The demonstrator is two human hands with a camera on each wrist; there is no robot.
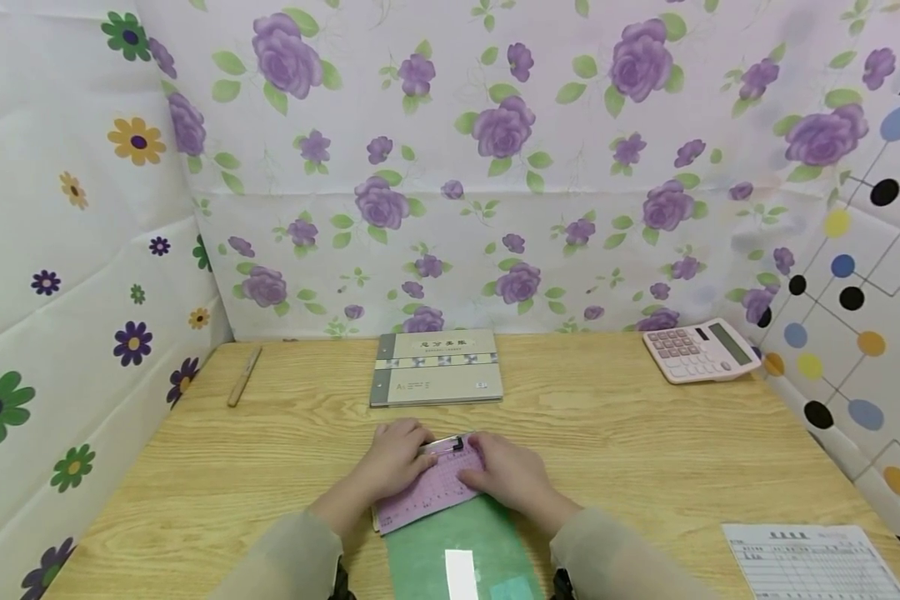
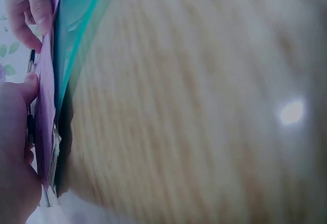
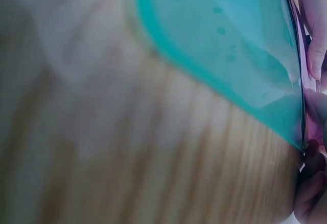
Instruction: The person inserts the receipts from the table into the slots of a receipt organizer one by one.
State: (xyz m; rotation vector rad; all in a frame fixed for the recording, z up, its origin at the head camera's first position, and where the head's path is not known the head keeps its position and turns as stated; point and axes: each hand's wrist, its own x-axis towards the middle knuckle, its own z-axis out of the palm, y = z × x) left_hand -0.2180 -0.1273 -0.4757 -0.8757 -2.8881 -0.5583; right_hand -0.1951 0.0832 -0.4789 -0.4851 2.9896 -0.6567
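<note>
In the head view, a pink clipboard (image 1: 427,497) with a printed grid and scale marks lies tilted over a translucent green sheet (image 1: 457,542). A metal clip (image 1: 441,447) with a black end sits along its far edge. My left hand (image 1: 396,457) grips the far left side, thumb beside the clip. On the right side, my right hand (image 1: 508,472) holds the board, its thumb over the pink face. The left wrist view shows the clipboard (image 2: 46,96) edge-on with thin layers beneath it. The green sheet (image 3: 230,50) fills the upper part of the right wrist view.
A grey-beige account book (image 1: 438,375) lies behind my hands. A wooden-handled tool (image 1: 244,379) rests far left, and a pink calculator (image 1: 701,351) far right. A printed form (image 1: 810,562) lies at the near right. Patterned cloth (image 1: 450,192) closes off the wooden table's back and sides.
</note>
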